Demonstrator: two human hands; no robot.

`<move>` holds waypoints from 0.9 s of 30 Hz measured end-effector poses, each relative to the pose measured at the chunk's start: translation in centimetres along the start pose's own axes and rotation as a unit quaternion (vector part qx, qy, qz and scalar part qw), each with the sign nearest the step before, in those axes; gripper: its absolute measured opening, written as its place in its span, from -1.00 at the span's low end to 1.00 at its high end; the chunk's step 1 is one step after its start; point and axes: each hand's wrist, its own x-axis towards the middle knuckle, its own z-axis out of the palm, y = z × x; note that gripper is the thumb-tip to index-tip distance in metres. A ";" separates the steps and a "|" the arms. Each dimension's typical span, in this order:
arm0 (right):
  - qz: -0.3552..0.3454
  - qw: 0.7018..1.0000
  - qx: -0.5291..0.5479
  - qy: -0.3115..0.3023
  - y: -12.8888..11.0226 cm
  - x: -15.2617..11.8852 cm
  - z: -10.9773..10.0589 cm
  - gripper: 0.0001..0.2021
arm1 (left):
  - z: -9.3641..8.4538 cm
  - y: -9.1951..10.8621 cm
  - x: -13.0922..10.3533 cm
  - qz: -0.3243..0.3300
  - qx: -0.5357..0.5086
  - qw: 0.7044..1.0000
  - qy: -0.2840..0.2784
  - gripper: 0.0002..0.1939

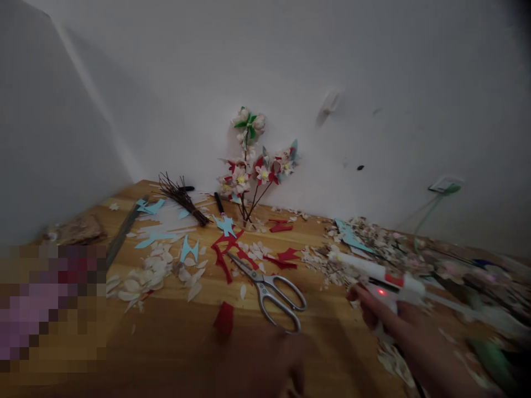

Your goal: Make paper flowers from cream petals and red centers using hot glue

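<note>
Left hand (265, 359), blurred and dark, at the near edge of the wooden worktop (174, 331); whether its fingers are open, closed or gripping anything cannot be told. Red scrap (224, 318), just beyond that hand's left side; contact unclear. Right hand (404, 323), towards the worktop's near right corner, fingers closed around the handle of a white glue gun (384, 297) with red trim and a lit red light; its barrel lies above and beyond the fingers, nozzle angled left towards a patch of loose petals. One pair of metal scissors (260, 278), lying between the hands, handles nearer the left hand, blades directed at the far left corner. Scattered red and pale-blue scraps (224, 225), mid-worktop. White petals (155, 268), in a loose heap, left of the scissors. Bundle of brown twigs (185, 202), towards the far left corner. Upright flower arrangement (262, 174), white, red and green, near the far edge, before a pale wall (186, 83).
</note>
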 end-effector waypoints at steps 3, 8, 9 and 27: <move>-0.032 0.999 0.008 -0.038 -0.7 -0.1 2.1 -0.58 | -2.8 0.0 -1.3 -0.060 -0.060 0.995 0.058 -0.63; -0.045 0.994 0.019 -0.097 -2.5 -0.2 4.5 -0.59 | -5.7 -0.2 -3.1 -0.195 -0.066 0.977 0.055 -0.78; -0.044 0.992 0.026 -0.113 -2.8 -0.2 4.9 -0.60 | -5.9 -0.5 -3.5 -0.208 -0.062 0.974 0.058 -0.67; -0.005 0.983 0.086 -0.165 -4.2 1.4 7.3 -0.70 | -10.2 -5.3 -4.2 -0.097 0.150 0.974 0.142 -0.74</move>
